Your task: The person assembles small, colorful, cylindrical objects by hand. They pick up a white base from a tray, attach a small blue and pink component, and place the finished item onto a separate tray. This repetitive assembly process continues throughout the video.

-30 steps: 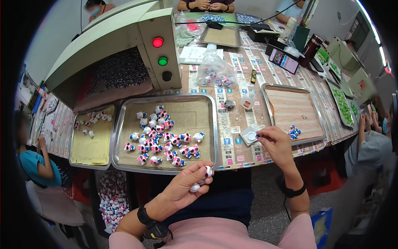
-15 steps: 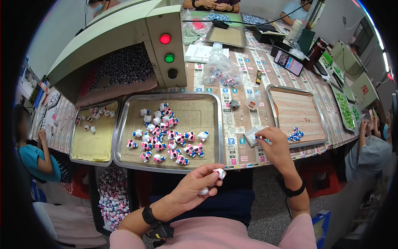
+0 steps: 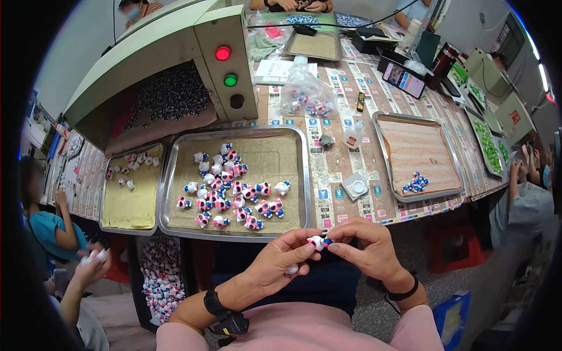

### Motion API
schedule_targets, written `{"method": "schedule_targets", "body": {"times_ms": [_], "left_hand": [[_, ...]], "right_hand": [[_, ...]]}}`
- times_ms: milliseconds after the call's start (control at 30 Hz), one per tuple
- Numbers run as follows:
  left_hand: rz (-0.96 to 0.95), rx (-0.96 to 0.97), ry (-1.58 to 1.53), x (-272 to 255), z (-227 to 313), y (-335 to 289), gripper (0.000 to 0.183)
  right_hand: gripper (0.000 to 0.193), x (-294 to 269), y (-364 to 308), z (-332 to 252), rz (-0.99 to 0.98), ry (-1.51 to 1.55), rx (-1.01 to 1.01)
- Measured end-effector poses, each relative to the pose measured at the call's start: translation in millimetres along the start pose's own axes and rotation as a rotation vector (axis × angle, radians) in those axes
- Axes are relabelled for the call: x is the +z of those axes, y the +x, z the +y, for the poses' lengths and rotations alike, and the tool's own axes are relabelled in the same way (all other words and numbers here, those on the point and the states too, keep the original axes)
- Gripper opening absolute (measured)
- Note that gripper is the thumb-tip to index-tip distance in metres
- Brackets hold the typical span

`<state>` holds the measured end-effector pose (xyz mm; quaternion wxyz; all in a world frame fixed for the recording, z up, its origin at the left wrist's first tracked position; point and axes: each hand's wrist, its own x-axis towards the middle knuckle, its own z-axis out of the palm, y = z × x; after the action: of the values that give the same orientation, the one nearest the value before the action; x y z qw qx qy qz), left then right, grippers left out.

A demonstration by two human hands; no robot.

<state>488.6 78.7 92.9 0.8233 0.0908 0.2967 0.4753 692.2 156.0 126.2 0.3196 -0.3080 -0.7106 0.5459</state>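
In front of my chest, my left hand (image 3: pixel 276 261) grips a small white toy head (image 3: pixel 315 240) with pink and dark markings between thumb and fingers. A second white piece (image 3: pixel 292 269) is tucked in the curled fingers of that hand. My right hand (image 3: pixel 370 250) pinches a small blue part (image 3: pixel 328 241) against the head's right side; fingertips partly cover it. Beyond the hands lies a small white square pad with a round shallow dish (image 3: pixel 355 186). A large metal tray (image 3: pixel 281 149) at left bears many white, pink and blue figurines (image 3: pixel 237 187).
A tray at right (image 3: pixel 413 146) holds a cluster of small blue-and-white parts (image 3: pixel 416 183). A yellow-lined tray (image 3: pixel 126 205) stands at left, under a machine (image 3: pixel 225 82) with lit red and green buttons. A glue-like bottle (image 3: pixel 353 137) stands mid-table. Co-workers sit around; one's hand (image 3: pixel 92 263) shows lower left.
My right hand has left the small white dish and come down-left to meet my left hand, bringing the blue part to the toy head. A co-worker's hand has appeared at lower left.
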Motion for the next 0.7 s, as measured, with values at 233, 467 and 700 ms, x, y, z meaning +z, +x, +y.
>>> {"method": "schedule_targets", "body": {"times_ms": [233, 467, 700], "left_hand": [[0.036, 0.027, 0.034, 8.2, -1.4, 0.1, 0.035], [0.023, 0.048, 0.096, -0.4, -3.6, -2.0, 0.028], [0.094, 0.082, 0.191, 8.5, -0.8, -4.4, 0.027]], "right_hand": [[0.022, 2.3, -2.0, 1.9, -0.005, -0.015, 0.016], [0.019, 5.6, -2.9, 4.2, -0.017, -0.015, -0.067], [0.02, 9.4, -4.3, 10.7, -0.003, 0.021, -0.066]]}}
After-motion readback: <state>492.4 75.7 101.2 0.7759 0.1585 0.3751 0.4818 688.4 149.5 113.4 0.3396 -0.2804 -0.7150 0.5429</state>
